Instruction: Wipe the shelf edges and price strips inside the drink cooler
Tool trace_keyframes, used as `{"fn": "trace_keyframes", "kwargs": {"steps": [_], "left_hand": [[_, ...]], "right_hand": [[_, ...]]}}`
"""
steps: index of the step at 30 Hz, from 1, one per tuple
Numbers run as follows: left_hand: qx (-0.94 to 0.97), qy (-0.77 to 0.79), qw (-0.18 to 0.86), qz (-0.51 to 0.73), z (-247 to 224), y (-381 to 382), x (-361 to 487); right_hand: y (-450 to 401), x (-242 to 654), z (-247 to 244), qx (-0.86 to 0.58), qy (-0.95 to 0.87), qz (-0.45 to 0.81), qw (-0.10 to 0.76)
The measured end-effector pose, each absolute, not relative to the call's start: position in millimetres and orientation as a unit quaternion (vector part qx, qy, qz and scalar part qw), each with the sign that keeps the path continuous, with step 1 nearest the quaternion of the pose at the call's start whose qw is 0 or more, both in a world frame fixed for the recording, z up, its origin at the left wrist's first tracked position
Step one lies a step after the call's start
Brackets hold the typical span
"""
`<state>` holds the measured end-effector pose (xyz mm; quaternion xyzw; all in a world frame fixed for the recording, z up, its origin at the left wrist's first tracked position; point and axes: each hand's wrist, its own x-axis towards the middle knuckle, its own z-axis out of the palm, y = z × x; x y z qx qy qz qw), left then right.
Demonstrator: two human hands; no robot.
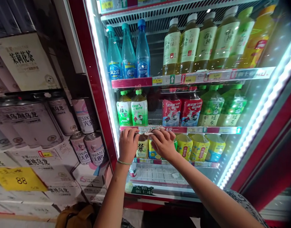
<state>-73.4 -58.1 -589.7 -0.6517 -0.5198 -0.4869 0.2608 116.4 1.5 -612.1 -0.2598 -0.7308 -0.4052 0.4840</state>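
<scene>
My left hand [128, 145], a thin band on its wrist, is closed with curled fingers at the left part of the red and white shelf price strip [183, 130]. Whatever its fingertips grip, if anything, is hidden. Beside it my right hand [163, 142] pinches a small crumpled whitish piece of paper or cloth [151, 130] in front of the same strip. Just above the hands stand two green-capped tea bottles [139, 109] and two red-labelled bottles [171, 109]. Behind and below the hands are a yellow-green bottle [142, 148] and several yellow drink bottles [184, 146].
The lit cooler has a red frame [94, 72] and a bright left light strip [102, 69]. Blue bottles [129, 53] and pale-labelled tea bottles [171, 47] fill the upper shelf. Stacked cans [94, 147], boxes and a yellow price card [19, 179] stand at left.
</scene>
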Motion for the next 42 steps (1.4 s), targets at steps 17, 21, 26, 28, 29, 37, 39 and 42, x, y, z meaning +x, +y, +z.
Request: {"fn": "trace_keyframes", "kwargs": {"steps": [17, 21, 26, 28, 29, 37, 39, 42], "left_hand": [[-0.603, -0.548, 0.255, -0.520, -590, -65, -115], [-0.602, -0.558, 0.241, -0.517, -592, -68, -121], [-0.602, -0.554, 0.224, -0.529, -594, -68, -124], [-0.596, -0.557, 0.218, -0.535, -594, -69, -126], [-0.594, -0.559, 0.215, -0.537, -594, -69, -127], [-0.586, -0.564, 0.204, -0.545, -595, -70, -135], [-0.577, -0.571, 0.202, -0.548, -595, -71, -138], [-0.582, -0.565, 0.197, -0.551, -597, -72, -141]], "right_hand": [[3, 92, -608, -0.247, -0.745, -0.412, 0.463], [1, 84, -605, -0.268, -0.718, -0.401, 0.502], [-3, 73, -605, -0.235, -0.744, -0.418, 0.465], [-3, 71, -605, -0.209, -0.756, -0.427, 0.450], [-3, 70, -603, -0.218, -0.747, -0.425, 0.462], [-6, 53, -595, -0.206, -0.768, -0.433, 0.425], [-5, 53, -596, -0.211, -0.769, -0.427, 0.427], [-4, 49, -594, -0.269, -0.720, -0.416, 0.485]]}}
